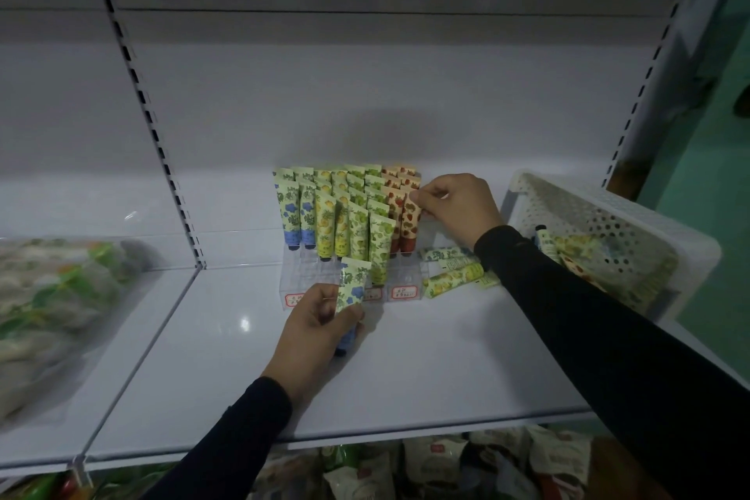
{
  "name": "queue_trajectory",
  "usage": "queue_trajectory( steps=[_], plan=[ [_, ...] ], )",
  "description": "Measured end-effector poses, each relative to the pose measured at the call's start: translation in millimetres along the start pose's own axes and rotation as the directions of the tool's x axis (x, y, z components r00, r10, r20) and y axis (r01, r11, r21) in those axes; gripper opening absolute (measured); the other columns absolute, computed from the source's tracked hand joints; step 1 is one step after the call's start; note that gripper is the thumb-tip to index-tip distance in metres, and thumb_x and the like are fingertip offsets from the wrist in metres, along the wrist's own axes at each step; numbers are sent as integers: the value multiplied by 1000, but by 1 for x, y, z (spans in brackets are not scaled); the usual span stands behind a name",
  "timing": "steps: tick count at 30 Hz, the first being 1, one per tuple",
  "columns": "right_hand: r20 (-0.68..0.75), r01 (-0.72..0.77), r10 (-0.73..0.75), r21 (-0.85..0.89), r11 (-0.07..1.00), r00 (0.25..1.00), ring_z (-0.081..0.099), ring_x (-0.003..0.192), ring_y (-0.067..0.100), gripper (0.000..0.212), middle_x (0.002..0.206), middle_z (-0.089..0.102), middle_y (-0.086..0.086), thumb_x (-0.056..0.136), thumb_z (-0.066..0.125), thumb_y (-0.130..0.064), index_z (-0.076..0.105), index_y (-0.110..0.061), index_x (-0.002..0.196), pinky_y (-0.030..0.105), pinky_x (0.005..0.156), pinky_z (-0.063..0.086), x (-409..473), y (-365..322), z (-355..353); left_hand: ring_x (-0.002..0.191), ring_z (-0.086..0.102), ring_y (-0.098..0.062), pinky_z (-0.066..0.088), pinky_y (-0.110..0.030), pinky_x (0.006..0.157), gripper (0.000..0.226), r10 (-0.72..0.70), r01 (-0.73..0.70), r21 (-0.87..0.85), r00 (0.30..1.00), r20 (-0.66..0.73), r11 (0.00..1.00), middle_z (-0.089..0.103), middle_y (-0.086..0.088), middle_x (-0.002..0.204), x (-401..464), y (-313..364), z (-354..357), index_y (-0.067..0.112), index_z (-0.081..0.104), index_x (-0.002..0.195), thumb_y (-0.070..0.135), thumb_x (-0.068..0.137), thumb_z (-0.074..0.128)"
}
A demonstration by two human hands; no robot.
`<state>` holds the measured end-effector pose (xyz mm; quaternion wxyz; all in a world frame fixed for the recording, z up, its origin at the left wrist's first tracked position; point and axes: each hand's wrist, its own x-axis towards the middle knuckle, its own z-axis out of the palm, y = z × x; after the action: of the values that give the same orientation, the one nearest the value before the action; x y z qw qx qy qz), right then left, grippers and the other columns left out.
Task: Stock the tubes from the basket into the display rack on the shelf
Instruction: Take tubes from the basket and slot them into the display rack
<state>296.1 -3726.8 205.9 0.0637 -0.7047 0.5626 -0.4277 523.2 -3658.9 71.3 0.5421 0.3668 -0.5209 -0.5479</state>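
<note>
In front of the rack (353,252), left hand (314,331) grips a blue tube (352,288) upright, likely for the short blue column. Right hand (456,207) pinches a red tube (410,221) at the rack's right edge, seating it. Basket (608,207) right of rack holds more.

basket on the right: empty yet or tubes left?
Not empty. Several tubes lie inside the white basket, against its near wall; how many is unclear.

Blurred clear plastic bags of green goods (52,296) cut by the left edge; small red price labels (404,291) illegible; packets below the shelf (426,467) cropped at the near edge.
</note>
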Motion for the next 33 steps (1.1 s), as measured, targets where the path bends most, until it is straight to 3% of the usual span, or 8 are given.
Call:
queue_trajectory(
  steps=[3, 11, 17, 23, 27, 30, 33],
  plan=[
    [-3, 3, -3, 7, 1000, 1000, 66, 80, 15, 28, 84, 74, 4, 89, 69, -32, 75, -5, 84, 28, 78, 51, 1, -2, 1, 58, 37, -17, 32, -27, 48, 12, -4, 4, -1, 1000, -4, 1000, 52, -12, 67, 0, 0, 0, 21, 63, 89, 9, 93, 64],
    [4, -2, 2, -2, 1000, 1000, 66, 80, 17, 27, 84, 73, 5, 89, 68, -31, 75, -5, 85, 29, 78, 52, 2, -5, 3, 59, 54, -10, 41, -21, 50, 7, 10, -10, 4, 1000, -11, 1000, 64, -5, 69, -2, 0, 3, 12, 59, 97, 8, 92, 64],
    [12, -13, 13, -19, 1000, 1000, 65, 82, 18, 29, 86, 73, 6, 90, 66, -32, 75, -5, 86, 26, 76, 48, 1, -6, 3, 64, 43, -22, 35, -26, 48, 9, -4, 4, -21, 1000, -29, 1000, 57, -14, 69, -1, -1, 1, 16, 62, 92, 7, 91, 64],
    [42, -34, 33, 14, 999, 999, 66, 81, 20, 31, 85, 73, 8, 90, 66, -33, 75, -3, 87, 37, 83, 53, -1, -9, 0, 68, 40, -23, 32, -26, 48, 8, -35, 34, -39, 999, -25, 999, 54, -16, 72, -2, 2, 2, 22, 64, 88, 19, 83, 70],
    [5, -53, 53, 7, 999, 999, 67, 84, 33, 55, 86, 71, 21, 95, 54, -46, 70, 5, 85, 45, 83, 52, -5, -11, -6, 58, 35, -17, 30, -25, 47, 15, -23, 23, -21, 1000, -20, 1000, 47, -15, 67, -2, 3, 2, 20, 63, 88, 6, 93, 62],
    [-111, -50, 50, 10, 999, 993, 67, 79, 36, 61, 81, 68, 23, 97, 47, -50, 66, 6, 79, 47, 77, 52, -16, -12, -13, 58, 40, -18, 33, -26, 48, 8, -20, 20, 1, 999, -31, 1000, 53, -16, 69, -2, 5, 2, 12, 59, 94, 6, 93, 62],
    [-104, -29, 35, 64, 998, 994, 67, 74, 31, 57, 78, 69, 17, 95, 49, -51, 69, 0, 78, 46, 73, 53, -38, -16, -14, 65, 55, -21, 43, -30, 56, 13, -17, 18, 30, 999, -44, 999, 64, -17, 75, -3, 9, 3, 6, 58, 99, 7, 90, 66]
  ],
)
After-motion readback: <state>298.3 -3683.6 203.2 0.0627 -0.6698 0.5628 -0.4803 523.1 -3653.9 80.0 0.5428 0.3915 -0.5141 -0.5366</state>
